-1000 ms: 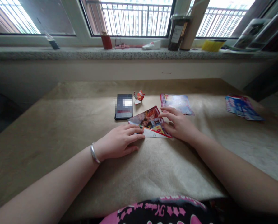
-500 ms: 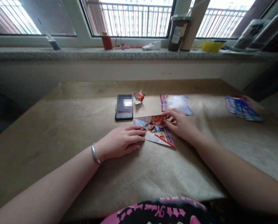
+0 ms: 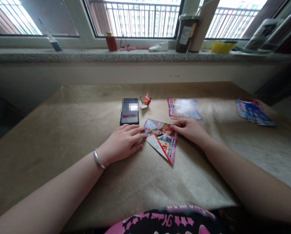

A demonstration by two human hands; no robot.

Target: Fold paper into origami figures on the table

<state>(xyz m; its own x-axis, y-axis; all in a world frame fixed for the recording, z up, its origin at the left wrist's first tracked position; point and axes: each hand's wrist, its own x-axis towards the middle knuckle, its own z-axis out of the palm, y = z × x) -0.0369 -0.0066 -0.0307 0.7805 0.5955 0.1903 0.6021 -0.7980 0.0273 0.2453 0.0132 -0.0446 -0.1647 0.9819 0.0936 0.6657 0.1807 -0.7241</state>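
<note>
A colourful printed sheet of paper (image 3: 163,135) lies on the table in front of me, with one edge folded over to show a white strip. It is turned so that a sharp corner points toward me. My left hand (image 3: 124,141) lies flat at its left corner, fingers stretched out, the tips touching the paper. At the right edge, my right hand (image 3: 188,130) pinches the sheet between thumb and fingers. A small folded paper figure (image 3: 145,101), red and orange, stands beyond the sheet.
A phone (image 3: 129,112) lies beyond my left hand on the brown table (image 3: 69,136). Stacked printed sheets (image 3: 185,108) sit behind my right hand. Fanned blue leaflets (image 3: 255,112) are at the far right. A granite windowsill (image 3: 82,57) holds a dark jar (image 3: 184,34) and other items.
The sheet has turned clockwise, its pointed corner swinging toward me. My left hand has shifted slightly left and away from me; my right hand has closed into a pinch on the edge.
</note>
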